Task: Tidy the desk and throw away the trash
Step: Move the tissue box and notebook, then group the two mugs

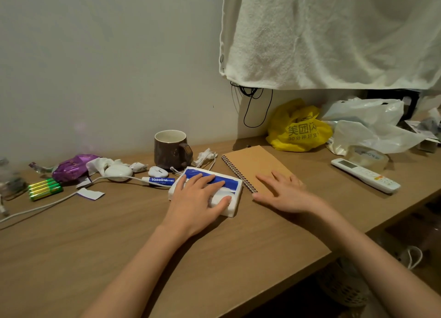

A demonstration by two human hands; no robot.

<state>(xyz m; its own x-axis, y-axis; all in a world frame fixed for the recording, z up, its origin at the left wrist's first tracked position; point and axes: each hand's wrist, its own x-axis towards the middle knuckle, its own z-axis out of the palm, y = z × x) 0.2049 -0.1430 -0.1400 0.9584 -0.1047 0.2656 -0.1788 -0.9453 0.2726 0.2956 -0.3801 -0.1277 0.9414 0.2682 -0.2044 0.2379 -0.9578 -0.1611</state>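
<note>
left hand [198,196] rests flat on the tissue pack [230,186], probably soft and light: take its sides; right hand [284,193] flat on notebook [253,164].

plain pale wall [95,55], wooden desk [95,241], hanging white towel [334,35]

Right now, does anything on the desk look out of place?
Yes. Crumpled tissues lie loose beside the mug, a torn paper scrap sits by the batteries, and a purple wrapper lies at the left. All look like trash.
</note>
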